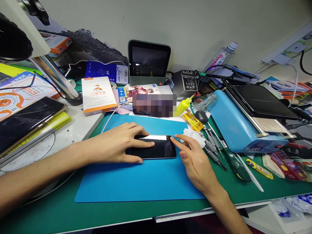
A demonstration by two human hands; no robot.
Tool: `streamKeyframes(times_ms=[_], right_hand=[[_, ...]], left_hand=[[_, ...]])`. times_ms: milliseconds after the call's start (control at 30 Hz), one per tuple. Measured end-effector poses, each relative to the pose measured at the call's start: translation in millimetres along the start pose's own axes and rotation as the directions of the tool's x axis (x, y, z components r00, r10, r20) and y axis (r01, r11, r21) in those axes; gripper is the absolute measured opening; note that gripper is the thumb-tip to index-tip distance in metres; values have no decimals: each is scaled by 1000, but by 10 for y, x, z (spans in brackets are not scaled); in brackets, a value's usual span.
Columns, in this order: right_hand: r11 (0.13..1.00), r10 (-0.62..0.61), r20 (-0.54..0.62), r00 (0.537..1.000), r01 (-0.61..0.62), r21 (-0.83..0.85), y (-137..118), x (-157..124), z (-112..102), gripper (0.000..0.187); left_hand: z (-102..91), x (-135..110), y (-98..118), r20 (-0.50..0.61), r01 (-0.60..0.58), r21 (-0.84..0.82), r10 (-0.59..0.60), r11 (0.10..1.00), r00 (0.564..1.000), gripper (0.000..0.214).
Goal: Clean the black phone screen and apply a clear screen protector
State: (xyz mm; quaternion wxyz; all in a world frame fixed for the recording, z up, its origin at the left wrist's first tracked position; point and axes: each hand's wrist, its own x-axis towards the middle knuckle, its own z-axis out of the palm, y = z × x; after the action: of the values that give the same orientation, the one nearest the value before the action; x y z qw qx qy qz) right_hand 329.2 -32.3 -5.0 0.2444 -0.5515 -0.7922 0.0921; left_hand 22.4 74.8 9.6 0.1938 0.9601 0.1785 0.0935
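A black smartphone (pixel 159 149) lies face up on a blue work mat (pixel 136 182). My left hand (pixel 117 143) rests on the phone's left end, fingers stretched flat across the screen and thumb along its near edge. My right hand (pixel 195 159) is at the phone's right end, the index finger touching the top right corner, the other fingers loosely curled. Neither hand lifts the phone.
Right of the mat lie a white cloth (pixel 195 136), several screwdrivers (pixel 214 149), a yellow glue bottle (pixel 183 105) and a blue machine (pixel 241 126). A small screen (pixel 149 63) and boxes (pixel 97 96) stand behind. Phones and books (pixel 26 118) are stacked at left.
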Motion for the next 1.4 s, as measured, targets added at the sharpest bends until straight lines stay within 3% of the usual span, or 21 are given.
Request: streamKeyframes(times_ms=[300, 500, 633, 900, 1033, 1133, 1233, 1400], right_hand=[[994, -106, -35, 994, 106, 5, 25, -57, -60, 38], [999, 27, -11, 1000, -27, 21, 38, -53, -39, 49], [1000, -12, 49, 999, 12, 0, 49, -42, -30, 48], [987, -145, 8, 989, 144, 75, 85, -78, -95, 37], [992, -92, -25, 995, 94, 81, 68, -76, -95, 37], [999, -46, 46, 998, 45, 20, 46, -49, -75, 47], [993, -108, 161, 981, 116, -37, 40, -13, -60, 53], [986, -164, 157, 974, 163, 19, 91, 6, -79, 43]], left_hand=[[-8, -2, 12, 30, 17, 15, -18, 1000, 999, 54], [-2, 2, 8, 28, 19, 7, -20, 1000, 999, 54], [4, 1, 5, 18, 11, 9, -11, 1000, 1000, 54], [-3, -4, 1, 17, 10, 24, -10, 1000, 1000, 54], [-3, -5, 1, 17, 7, 26, -7, 1000, 1000, 53], [3, -5, 5, 8, 0, 26, 0, 1000, 1000, 53], [5, -1, 11, 10, 0, 23, 0, 1000, 1000, 53], [-7, 0, 19, 15, 5, 27, -5, 1000, 1000, 54]])
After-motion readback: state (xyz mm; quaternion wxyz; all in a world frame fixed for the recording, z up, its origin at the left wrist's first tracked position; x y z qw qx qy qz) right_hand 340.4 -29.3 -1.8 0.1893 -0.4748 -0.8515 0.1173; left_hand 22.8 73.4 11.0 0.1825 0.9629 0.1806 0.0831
